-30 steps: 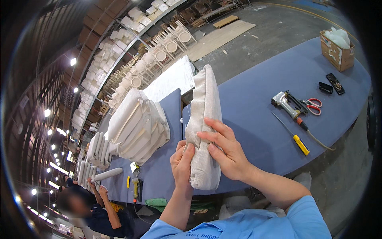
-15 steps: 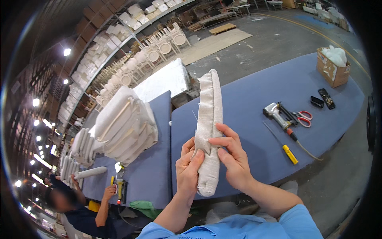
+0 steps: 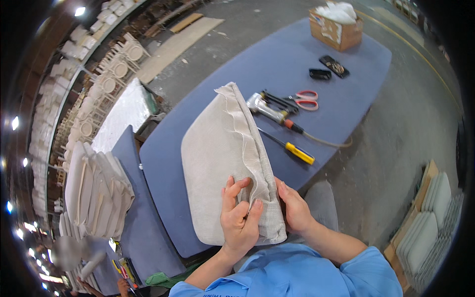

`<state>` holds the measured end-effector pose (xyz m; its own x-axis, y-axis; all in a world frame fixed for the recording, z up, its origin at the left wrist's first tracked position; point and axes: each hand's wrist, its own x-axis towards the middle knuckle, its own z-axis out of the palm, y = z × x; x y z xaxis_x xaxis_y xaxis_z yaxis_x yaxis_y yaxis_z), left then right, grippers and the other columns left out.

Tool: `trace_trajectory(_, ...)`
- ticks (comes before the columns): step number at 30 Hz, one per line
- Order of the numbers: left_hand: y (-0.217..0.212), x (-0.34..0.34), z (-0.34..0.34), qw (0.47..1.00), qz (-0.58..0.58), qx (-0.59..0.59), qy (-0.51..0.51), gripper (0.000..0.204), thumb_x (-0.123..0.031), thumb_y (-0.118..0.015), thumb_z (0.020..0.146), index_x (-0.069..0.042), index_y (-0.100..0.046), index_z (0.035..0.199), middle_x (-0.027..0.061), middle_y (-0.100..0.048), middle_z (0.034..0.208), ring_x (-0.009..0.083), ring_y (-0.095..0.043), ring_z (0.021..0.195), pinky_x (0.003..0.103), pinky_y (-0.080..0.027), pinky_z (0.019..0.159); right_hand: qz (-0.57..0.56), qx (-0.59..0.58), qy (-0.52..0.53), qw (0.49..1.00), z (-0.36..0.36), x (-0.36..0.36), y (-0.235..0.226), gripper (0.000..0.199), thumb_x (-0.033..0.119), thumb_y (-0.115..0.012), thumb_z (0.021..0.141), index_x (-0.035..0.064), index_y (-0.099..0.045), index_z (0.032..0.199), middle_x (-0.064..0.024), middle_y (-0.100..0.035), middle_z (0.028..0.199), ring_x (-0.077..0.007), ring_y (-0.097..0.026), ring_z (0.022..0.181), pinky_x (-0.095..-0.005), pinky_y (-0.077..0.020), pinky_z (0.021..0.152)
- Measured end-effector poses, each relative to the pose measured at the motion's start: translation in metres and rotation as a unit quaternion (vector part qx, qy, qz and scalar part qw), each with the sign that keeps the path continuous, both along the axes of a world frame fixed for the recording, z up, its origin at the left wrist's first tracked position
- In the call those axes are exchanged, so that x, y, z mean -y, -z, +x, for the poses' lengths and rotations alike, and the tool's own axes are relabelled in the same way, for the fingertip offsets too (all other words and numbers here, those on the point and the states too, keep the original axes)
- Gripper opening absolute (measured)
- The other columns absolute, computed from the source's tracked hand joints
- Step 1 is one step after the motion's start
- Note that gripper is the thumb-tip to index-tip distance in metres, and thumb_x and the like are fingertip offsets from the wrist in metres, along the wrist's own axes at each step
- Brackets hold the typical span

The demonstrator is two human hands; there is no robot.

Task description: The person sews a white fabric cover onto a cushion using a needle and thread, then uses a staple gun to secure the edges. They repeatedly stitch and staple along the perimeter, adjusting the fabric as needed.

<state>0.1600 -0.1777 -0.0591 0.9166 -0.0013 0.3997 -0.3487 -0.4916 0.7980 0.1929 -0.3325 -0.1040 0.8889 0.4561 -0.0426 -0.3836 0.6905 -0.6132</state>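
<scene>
A beige fabric-covered seat pad is held tilted above the blue-grey work table, one broad face turned toward me. Along its right edge runs a loose fabric flap with a frayed border. My left hand is closed on this flap near the lower end, thumb and bent fingers at the fabric. My right hand grips the pad's right edge low down; some of its fingers are hidden behind the pad.
On the table lie a staple gun with hose, red-handled scissors, a yellow-handled screwdriver, a phone and a box of white stuffing. Stacked pads stand left, near a co-worker's hand; more pads right.
The pad has turned from edge-on to show its broad face. My left hand has shifted its hold on the flap, and my right hand has moved to the outer edge. The view has swung right.
</scene>
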Motion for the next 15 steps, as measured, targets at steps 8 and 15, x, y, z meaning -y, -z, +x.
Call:
trace_trajectory(8, 0.043, 0.015, -0.022, 0.99, 0.132, -0.04, 0.026, 0.032, -0.003, -0.07, 0.096, 0.002, -0.054, 0.069, 0.0192, -0.06, 0.145, 0.0462, -0.036, 0.155, 0.062, -0.015, 0.127, -0.092, -0.073, -0.061, 0.991, -0.027, 0.03, 0.069, 0.054, 0.038, -0.037, 0.118, 0.0009, -0.047, 0.155, -0.0054, -0.065, 0.136, -0.0132, -0.059, 0.121, -0.0307, -0.0477, 0.105)
trace_trajectory(15, 0.074, -0.008, -0.006, 0.979, 0.199, -0.025, -0.028, 0.031, -0.005, -0.068, 0.097, 0.001, -0.055, 0.07, 0.0186, -0.061, 0.144, 0.0453, -0.037, 0.154, 0.062, -0.015, 0.127, -0.132, -0.07, -0.056, 0.987, 0.007, -0.018, 0.104, 0.045, 0.036, -0.042, 0.117, -0.0005, -0.064, 0.133, -0.0052, -0.068, 0.124, -0.0125, -0.059, 0.111, -0.0317, -0.0496, 0.099)
